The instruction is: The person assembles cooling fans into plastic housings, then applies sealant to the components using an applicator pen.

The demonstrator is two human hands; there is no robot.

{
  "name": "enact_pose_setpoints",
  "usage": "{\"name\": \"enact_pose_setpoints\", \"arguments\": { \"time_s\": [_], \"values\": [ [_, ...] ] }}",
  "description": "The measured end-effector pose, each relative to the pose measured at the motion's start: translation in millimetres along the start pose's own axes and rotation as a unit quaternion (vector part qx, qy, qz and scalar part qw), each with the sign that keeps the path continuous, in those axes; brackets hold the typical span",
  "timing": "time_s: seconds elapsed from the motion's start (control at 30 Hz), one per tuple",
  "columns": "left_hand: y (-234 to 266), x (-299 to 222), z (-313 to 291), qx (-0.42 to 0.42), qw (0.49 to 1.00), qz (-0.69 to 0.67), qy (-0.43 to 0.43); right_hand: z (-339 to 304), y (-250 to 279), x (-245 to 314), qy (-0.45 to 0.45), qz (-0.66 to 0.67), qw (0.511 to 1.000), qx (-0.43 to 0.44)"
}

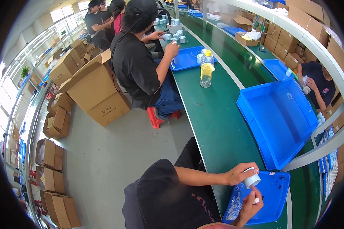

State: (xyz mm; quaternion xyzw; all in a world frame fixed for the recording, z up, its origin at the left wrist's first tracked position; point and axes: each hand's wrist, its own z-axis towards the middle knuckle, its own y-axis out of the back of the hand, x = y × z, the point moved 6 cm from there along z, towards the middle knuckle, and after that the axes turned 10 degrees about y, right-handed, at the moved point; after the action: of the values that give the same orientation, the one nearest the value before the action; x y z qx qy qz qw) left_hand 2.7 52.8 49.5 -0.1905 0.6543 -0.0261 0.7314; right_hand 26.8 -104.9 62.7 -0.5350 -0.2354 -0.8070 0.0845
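Observation:
My left hand [240,174] is closed round a pale blue-white plastic cup-shaped part [252,179], tilted above a shallow blue tray [274,198]. Just below it is my right hand [250,207], its index finger stretched up to the part's lower rim. A small white piece [256,200] sticks out from the curled fingers of that hand; its kind is too small to make out. Many small clear and whitish bits [235,202] lie along the tray's near side, and dark specks mark its far side.
A large blue bin [279,118] stands past the tray on the green table [214,126]. Farther along are a clear bottle with a yellow cap [206,70] and another blue tray [187,57]. A seated co-worker [137,65] handles similar cups. Cardboard boxes [95,91] stand on the floor.

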Motion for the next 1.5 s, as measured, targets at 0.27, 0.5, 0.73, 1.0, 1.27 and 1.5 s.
{"name": "enact_pose_setpoints", "arguments": {
  "time_s": [0.27,0.5,0.73,1.0,1.27,1.5],
  "values": [
    [-1.5,1.6,-0.5,0.003,1.000,0.012,-0.005,-1.2,5.3,-0.9,0.043,0.019,0.996,-0.069],
    [-0.8,1.6,0.8,0.003,1.000,0.004,0.001,-4.2,7.5,-11.4,-0.006,0.007,1.000,0.016],
    [-4.3,6.3,0.4,0.010,1.000,0.011,-0.006,-6.3,4.4,-2.1,-0.016,0.032,0.996,0.076],
    [-7.8,8.2,3.2,0.022,1.000,0.008,0.014,-4.5,-6.6,14.2,0.020,-0.005,1.000,0.016],
    [-6.8,6.5,0.9,0.026,1.000,0.009,0.012,-9.0,0.9,12.6,0.016,-0.027,0.999,-0.007],
    [-25.4,0.9,8.1,0.052,0.999,0.009,0.014,-18.8,23.3,0.2,0.032,0.036,0.998,-0.033]
  ]
}}
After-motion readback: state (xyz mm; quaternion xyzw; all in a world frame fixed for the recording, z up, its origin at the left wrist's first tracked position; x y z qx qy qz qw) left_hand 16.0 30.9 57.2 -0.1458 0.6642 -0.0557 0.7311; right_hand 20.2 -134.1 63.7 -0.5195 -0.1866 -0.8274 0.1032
